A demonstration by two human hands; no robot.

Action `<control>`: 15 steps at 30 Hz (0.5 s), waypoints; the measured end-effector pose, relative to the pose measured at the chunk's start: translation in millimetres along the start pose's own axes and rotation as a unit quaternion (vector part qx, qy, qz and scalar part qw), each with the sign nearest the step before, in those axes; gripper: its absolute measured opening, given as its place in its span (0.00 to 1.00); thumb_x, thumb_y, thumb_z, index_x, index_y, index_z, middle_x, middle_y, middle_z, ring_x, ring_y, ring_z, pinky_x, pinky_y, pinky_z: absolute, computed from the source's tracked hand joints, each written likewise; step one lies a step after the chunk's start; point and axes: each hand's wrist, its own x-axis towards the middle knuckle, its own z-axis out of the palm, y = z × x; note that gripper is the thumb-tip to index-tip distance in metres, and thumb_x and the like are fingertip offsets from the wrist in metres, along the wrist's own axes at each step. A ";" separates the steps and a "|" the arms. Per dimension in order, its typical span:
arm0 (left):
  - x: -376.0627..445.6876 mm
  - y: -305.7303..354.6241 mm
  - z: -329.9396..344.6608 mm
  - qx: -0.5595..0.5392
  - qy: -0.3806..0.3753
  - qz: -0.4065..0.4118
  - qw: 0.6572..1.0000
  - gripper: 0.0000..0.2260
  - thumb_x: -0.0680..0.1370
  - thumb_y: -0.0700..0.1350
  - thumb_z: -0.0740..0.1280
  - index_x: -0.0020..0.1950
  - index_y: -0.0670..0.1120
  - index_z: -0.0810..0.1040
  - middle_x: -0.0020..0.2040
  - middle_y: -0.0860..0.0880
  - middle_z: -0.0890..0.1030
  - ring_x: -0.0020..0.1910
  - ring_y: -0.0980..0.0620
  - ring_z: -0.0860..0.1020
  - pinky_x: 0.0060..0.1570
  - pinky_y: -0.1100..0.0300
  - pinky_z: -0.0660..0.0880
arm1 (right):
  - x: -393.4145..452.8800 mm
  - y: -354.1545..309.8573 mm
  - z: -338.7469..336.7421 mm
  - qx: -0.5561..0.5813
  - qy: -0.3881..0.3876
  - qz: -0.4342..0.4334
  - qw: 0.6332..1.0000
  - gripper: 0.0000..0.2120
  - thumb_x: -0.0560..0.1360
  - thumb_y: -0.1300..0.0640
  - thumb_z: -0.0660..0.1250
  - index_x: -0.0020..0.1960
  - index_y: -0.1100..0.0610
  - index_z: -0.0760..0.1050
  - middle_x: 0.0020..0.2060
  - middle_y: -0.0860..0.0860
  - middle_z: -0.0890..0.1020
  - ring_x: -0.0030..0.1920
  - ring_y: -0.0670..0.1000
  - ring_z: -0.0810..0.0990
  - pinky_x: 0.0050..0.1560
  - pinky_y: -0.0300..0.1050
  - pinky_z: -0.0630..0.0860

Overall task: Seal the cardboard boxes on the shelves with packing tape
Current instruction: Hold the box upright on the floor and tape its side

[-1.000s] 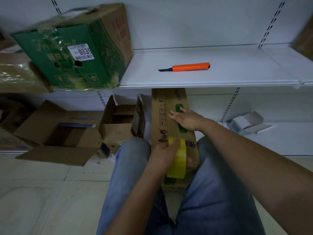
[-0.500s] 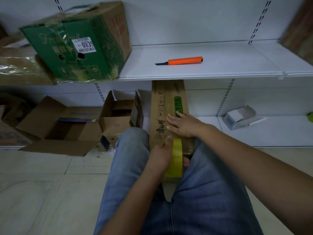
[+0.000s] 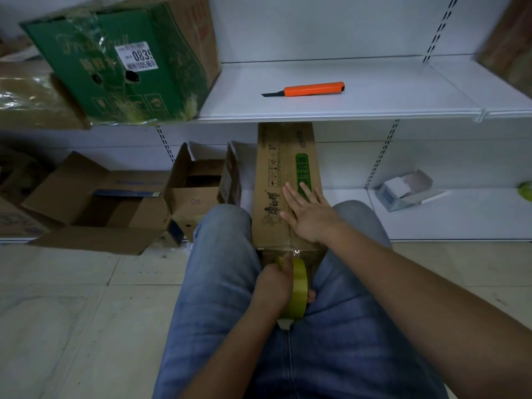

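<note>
A long brown cardboard box [image 3: 276,180] with a green label lies between my knees, its far end under the upper shelf. My right hand [image 3: 309,216] presses flat on the box top with straight, spread fingers. My left hand [image 3: 275,283] grips a yellow roll of packing tape [image 3: 298,292] just below the box's near end. A clear strip of tape runs from the roll over the near edge of the box.
An orange utility knife [image 3: 309,89] lies on the white upper shelf [image 3: 374,108]. A green box [image 3: 121,61] stands at the shelf's left. Open cardboard boxes [image 3: 95,203] sit on the lower left, and a small open white box [image 3: 403,190] on the lower shelf right.
My left hand has pulled the tape roll toward me, off the box top and down past its near edge. My right hand has flattened and slid nearer along the top.
</note>
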 end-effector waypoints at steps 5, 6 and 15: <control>7.9 -4.8 2.5 -0.023 -0.007 0.055 0.998 0.25 0.84 0.59 0.51 0.55 0.39 0.76 0.52 0.44 0.82 0.54 0.43 0.81 0.56 0.55 0.76 | 11.6 4.3 1.1 -0.006 0.007 -0.004 1.000 0.40 0.76 0.28 0.35 0.78 0.50 0.29 0.77 0.44 0.34 0.77 0.51 0.33 0.77 0.57 0.36; 11.3 -4.3 2.2 -0.041 -0.009 0.068 0.997 0.27 0.84 0.59 0.51 0.53 0.38 0.77 0.49 0.43 0.83 0.49 0.45 0.83 0.52 0.57 0.78 | 15.1 6.7 0.2 -0.006 0.016 -0.005 1.000 0.40 0.76 0.28 0.34 0.78 0.50 0.30 0.77 0.44 0.34 0.78 0.51 0.33 0.77 0.56 0.36; 71.8 55.5 -1.5 -0.124 -0.057 0.111 0.984 0.24 0.86 0.55 0.50 0.54 0.39 0.80 0.38 0.45 0.85 0.29 0.52 0.82 0.31 0.62 0.79 | 76.2 37.8 -29.2 0.076 0.017 -0.043 0.996 0.35 0.79 0.32 0.43 0.80 0.48 0.41 0.79 0.43 0.41 0.79 0.50 0.39 0.78 0.54 0.38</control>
